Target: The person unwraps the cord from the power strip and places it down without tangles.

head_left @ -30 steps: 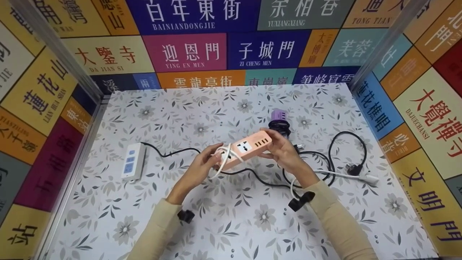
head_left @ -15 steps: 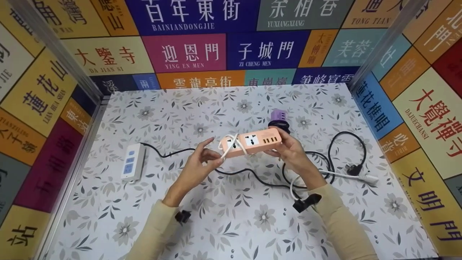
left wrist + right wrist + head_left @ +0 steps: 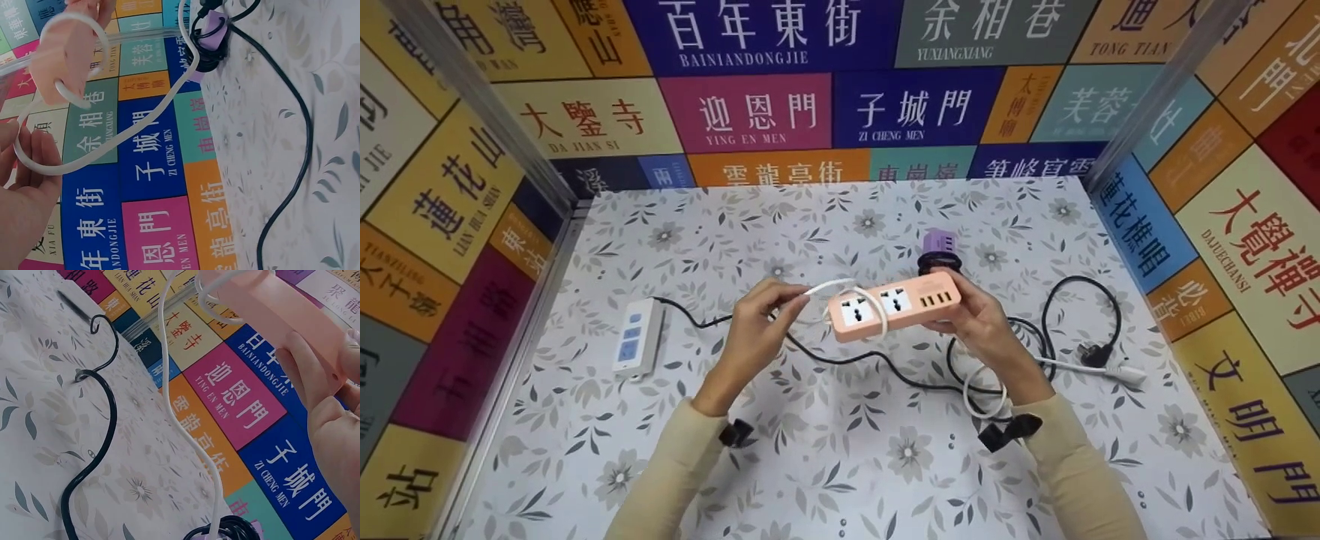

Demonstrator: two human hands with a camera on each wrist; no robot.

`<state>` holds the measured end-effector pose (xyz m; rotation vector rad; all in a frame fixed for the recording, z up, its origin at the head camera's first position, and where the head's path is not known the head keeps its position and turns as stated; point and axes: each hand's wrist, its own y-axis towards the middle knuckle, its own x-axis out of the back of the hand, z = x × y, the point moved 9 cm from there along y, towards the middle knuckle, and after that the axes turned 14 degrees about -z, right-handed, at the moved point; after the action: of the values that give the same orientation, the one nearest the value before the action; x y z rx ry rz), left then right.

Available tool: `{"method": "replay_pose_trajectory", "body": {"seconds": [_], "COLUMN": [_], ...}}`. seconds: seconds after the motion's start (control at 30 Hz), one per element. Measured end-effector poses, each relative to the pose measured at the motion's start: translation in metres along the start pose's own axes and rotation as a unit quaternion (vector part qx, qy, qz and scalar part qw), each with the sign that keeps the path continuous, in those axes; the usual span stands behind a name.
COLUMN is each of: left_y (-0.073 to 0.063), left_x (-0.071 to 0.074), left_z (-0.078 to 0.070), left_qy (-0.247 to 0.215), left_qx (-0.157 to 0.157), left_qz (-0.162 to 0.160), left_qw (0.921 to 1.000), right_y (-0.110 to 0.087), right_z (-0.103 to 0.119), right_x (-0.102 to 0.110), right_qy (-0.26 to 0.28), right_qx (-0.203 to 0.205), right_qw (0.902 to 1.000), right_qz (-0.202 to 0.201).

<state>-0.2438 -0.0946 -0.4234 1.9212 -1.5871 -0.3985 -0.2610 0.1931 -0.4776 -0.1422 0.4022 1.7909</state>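
My right hand [image 3: 986, 319] grips the right end of a peach-coloured power strip [image 3: 915, 300], held above the table with its sockets and USB ports facing me. A white cord [image 3: 877, 311] loops round the strip's left part. Between thumb and fingertips, my left hand [image 3: 757, 322] pinches a bend of this cord, just left of the strip. In the left wrist view the white cord [image 3: 121, 135] runs from the fingers in a long curve. The right wrist view shows the strip's peach underside [image 3: 287, 315] with fingers wrapped round its end.
A white power strip [image 3: 637, 336] lies at the left; its black cord [image 3: 877, 356] snakes across the table. Behind my right hand sits a purple power strip [image 3: 939, 241] bundled in black cord. A black plug [image 3: 1095, 352] and a white plug [image 3: 1126, 373] lie at the right.
My left hand has let go of the strip's end and pulled a bend of white cord out to the left. The strip has shifted right in my right hand, leaving fewer wraps round it.
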Motion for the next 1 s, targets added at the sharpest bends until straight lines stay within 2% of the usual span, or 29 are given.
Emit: {"method": "replay_pose_trajectory", "body": {"seconds": [0.13, 0.27, 0.47, 0.63, 0.8, 1.0], "left_y": [0.012, 0.018, 0.016, 0.007, -0.009, -0.027], "left_x": [-0.002, -0.011, -0.027, -0.032, -0.031, -0.022], "left_z": [0.002, 0.014, 0.032, 0.048, 0.071, 0.094], "left_qy": [0.011, 0.039, 0.058, 0.052, 0.049, 0.036], "left_qx": [0.012, 0.034, 0.062, 0.095, 0.138, 0.181], "left_qz": [-0.016, -0.026, -0.016, 0.016, 0.041, 0.032], "left_qw": [0.9997, 0.9983, 0.9963, 0.9940, 0.9884, 0.9823], "right_y": [-0.007, -0.008, -0.005, 0.001, 0.007, 0.014], "right_z": [0.012, 0.026, 0.048, 0.056, 0.052, 0.039], "right_x": [-0.006, -0.015, -0.019, -0.013, 0.002, 0.024], "right_qy": [0.038, 0.087, 0.158, 0.217, 0.198, 0.158], "right_qx": [0.014, 0.031, 0.050, 0.050, 0.050, 0.036], "right_qw": [0.9987, 0.9939, 0.9850, 0.9748, 0.9764, 0.9726], "right_qz": [0.032, 0.060, 0.050, 0.006, -0.070, -0.166]}}
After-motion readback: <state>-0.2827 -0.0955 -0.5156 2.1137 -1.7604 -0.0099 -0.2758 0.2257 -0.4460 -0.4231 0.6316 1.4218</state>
